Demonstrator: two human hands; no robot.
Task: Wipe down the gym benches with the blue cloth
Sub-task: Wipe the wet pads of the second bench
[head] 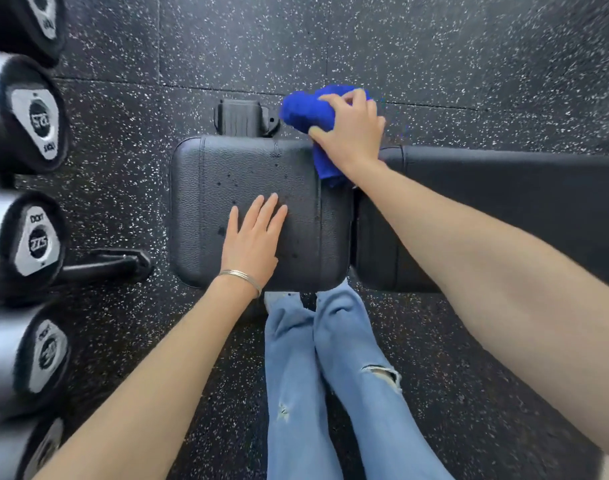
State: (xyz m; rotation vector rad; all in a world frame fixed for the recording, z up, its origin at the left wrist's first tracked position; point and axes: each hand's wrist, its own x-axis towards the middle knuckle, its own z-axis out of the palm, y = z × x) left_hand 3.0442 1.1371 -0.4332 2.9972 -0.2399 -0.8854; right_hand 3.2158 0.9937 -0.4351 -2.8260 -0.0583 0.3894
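The right hand [351, 129] grips the bunched blue cloth [304, 110] at the one o'clock corner of the black padded counter [206, 188], and the cloth hangs over the pad's far edge. The left hand [252, 240] lies flat on the pad toward six o'clock, fingers straight and close together. A row of dumbbells [36, 119] sits at nine o'clock on the speckled floor [434, 46].
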